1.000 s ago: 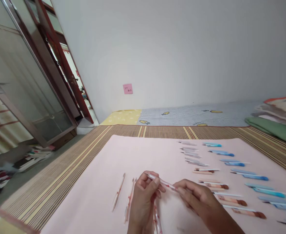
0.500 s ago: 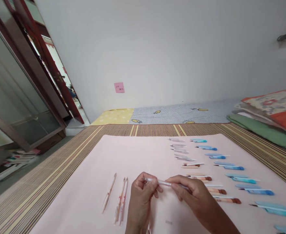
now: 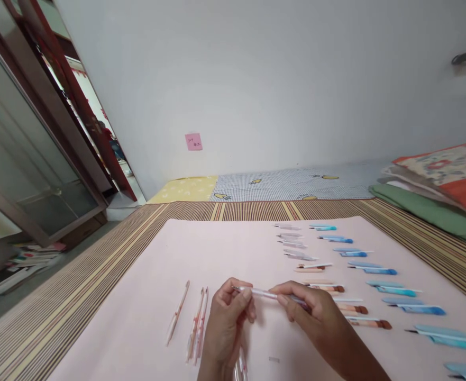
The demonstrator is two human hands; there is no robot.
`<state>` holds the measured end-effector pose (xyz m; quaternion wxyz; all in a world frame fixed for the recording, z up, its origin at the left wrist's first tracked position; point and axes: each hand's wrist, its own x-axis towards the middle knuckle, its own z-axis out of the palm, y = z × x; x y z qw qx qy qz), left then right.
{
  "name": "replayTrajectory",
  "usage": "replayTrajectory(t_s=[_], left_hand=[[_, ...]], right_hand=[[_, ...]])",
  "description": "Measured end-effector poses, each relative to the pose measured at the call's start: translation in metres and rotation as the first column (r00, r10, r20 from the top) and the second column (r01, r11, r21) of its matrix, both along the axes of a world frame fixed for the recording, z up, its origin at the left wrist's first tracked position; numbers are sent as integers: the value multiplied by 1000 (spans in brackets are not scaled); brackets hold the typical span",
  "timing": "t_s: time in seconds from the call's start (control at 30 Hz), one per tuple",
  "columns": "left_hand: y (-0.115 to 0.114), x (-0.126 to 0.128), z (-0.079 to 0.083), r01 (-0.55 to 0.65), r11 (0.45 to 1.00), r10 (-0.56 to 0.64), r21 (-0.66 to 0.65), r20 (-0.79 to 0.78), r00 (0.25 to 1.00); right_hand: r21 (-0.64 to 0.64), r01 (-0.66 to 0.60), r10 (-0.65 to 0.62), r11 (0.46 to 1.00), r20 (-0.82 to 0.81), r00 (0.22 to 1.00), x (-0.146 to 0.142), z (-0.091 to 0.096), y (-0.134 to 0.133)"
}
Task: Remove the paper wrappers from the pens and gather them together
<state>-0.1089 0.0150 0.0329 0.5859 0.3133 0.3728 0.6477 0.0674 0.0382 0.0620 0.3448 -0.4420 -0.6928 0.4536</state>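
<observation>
While pinching a slim clear-barrelled pen [image 3: 262, 293] in both hands, holds it nearly level above the pale pink sheet [image 3: 145, 307], in the lower middle of the view, with its point toward nine o'clock. Grips the point end between thumb and fingers of the left hand [image 3: 227, 317] and clasps the other end, toward three o'clock, with the closed thumb and fingers of the right hand [image 3: 314, 309].

Reckoning from that pen, finds a small greyish piece [image 3: 274, 359] at six o'clock on the sheet, too small to identify, and more clear pens [image 3: 243, 366] at seven, partly hidden by the left hand. Meets two red-patterned pens [image 3: 195, 323] side by side at eight and a lone red-patterned pen [image 3: 178, 313] nearer nine. Spots pale grey pen parts [image 3: 296, 255] at one, brown and peach pen parts [image 3: 361, 310] from two to three, and blue pen parts [image 3: 423, 310] from two to nearly four.

Farther out, takes in the striped mat [image 3: 98, 275] under the sheet, a green cloth [image 3: 427, 217] at two, a pink sticky note [image 3: 193, 142] on the wall [image 3: 280, 84] at eleven and a glass-panelled door [image 3: 58, 148] at ten.
</observation>
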Motion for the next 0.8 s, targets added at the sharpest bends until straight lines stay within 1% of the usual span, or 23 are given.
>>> replayTrajectory(t_s=[0.07, 0.17, 0.27, 0.33, 0.43, 0.5, 0.53, 0.67, 0.8], left_hand=[[1, 3, -3, -35, 999, 35, -38, -21, 999], [2, 5, -5, -69, 997, 68, -37, -25, 997], [2, 3, -2, -8, 1000, 8, -3, -17, 1000], [2, 3, -1, 19, 1000, -20, -5, -37, 999], [2, 5, 0, -45, 999, 44, -19, -79, 996], [2, 7, -1, -78, 997, 76, -10, -86, 993], [2, 7, -2, -74, 997, 74, -5, -75, 994], [3, 3, -3, 3, 1000, -2, 15, -43, 999], [4, 2, -3, -21, 1000, 22, 8, -105, 994]], right_hand=[[8, -16, 17, 1000, -7, 1000, 1, 0, 0], [36, -5, 6, 999, -10, 1000, 4, -3, 2], [49, 36, -35, 998, -11, 999, 7, -7, 5], [49, 41, -39, 998, -36, 999, 9, -8, 6], [50, 32, -28, 998, -82, 996, 8, -6, 6], [44, 35, -31, 998, -81, 996, 7, -6, 7], [39, 48, -45, 998, -80, 996, 7, -5, 7], [16, 93, -91, 996, -102, 991, 8, -6, 8], [6, 41, -41, 999, -14, 999, 10, -6, 7]])
